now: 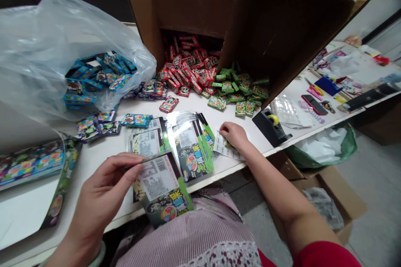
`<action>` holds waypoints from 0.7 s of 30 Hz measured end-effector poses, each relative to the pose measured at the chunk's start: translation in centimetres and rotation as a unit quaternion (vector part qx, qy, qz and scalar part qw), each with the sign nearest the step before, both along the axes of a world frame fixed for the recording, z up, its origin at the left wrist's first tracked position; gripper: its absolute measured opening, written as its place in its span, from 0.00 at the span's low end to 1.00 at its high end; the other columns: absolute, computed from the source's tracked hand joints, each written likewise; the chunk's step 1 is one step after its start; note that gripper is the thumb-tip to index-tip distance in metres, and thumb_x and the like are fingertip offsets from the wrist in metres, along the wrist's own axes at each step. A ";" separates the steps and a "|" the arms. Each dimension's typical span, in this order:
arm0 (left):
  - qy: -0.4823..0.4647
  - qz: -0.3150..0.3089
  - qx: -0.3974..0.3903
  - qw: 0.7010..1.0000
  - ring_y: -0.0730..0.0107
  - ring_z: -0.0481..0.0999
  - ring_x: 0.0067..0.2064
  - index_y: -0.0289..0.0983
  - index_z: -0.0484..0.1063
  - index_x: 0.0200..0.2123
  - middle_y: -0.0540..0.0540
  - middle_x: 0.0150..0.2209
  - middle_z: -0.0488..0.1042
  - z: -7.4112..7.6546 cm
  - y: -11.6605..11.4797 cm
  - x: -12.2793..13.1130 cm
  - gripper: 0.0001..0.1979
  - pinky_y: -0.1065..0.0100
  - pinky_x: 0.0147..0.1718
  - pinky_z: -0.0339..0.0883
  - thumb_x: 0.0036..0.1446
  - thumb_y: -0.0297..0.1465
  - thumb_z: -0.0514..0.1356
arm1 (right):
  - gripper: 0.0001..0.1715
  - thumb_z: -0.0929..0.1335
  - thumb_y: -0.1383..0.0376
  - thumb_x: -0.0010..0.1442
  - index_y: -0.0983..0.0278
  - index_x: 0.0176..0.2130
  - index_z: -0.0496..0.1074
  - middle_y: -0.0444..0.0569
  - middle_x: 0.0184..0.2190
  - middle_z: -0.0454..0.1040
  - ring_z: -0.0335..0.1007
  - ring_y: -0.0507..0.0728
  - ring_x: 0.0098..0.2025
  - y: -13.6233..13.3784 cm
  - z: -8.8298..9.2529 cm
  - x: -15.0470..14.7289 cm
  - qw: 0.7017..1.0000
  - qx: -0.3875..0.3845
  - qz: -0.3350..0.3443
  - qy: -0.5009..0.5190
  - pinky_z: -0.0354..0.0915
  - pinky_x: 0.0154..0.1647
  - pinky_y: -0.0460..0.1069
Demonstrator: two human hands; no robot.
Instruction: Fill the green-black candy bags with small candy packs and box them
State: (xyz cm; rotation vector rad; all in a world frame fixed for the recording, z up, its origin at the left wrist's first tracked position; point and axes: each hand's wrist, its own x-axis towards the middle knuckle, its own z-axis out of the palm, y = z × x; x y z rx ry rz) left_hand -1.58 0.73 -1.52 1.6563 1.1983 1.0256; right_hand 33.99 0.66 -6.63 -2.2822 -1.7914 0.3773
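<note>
My left hand (108,187) pinches the upper left corner of a printed card packet (163,192) in clear film, held above the table's front edge. More such packets (192,150) lie in overlapping piles just behind it. To the right, my right hand (234,134) rests with curled fingers on a sheet of small printed labels (227,150); whether a label is between the fingertips is too small to tell. Beyond the piles lie a single red box (169,104) and a blue box (136,120).
A cardboard box (194,12) on its side spills red boxes (191,71) and green boxes (241,87). A plastic bag (81,21) of blue boxes stands left. A black tape dispenser (270,127), a phone (314,104) and scissors (315,88) lie right.
</note>
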 end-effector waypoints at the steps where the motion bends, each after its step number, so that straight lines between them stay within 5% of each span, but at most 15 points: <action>1: -0.002 -0.001 0.000 1.000 0.68 0.74 0.41 0.42 0.72 0.34 0.51 0.38 0.74 0.0 0.0 0.0 0.03 0.70 0.38 0.71 0.55 0.32 0.63 | 0.06 0.66 0.64 0.60 0.61 0.36 0.74 0.47 0.36 0.78 0.71 0.55 0.37 -0.1 0.0 0.0 1.000 0.000 -0.002 -0.003 0.56 0.34 0.47; 10: -0.016 -0.001 0.005 1.000 0.69 0.73 0.42 0.43 0.72 0.34 0.52 0.38 0.74 -0.6 -0.1 -0.2 0.03 0.71 0.40 0.70 0.55 0.32 0.63 | 0.14 0.67 0.64 0.60 0.61 0.46 0.74 0.50 0.44 0.77 0.71 0.58 0.45 -1.0 0.1 -0.7 1.000 -0.003 0.012 -0.009 0.60 0.42 0.48; 21: -0.011 0.006 0.005 1.000 0.67 0.74 0.41 0.41 0.72 0.35 0.51 0.38 0.74 -0.7 0.0 -0.6 0.04 0.69 0.39 0.71 0.55 0.33 0.63 | 0.06 0.66 0.68 0.58 0.62 0.33 0.74 0.53 0.41 0.74 0.68 0.59 0.44 -1.5 -0.2 -1.4 0.998 0.016 0.000 0.056 0.59 0.45 0.51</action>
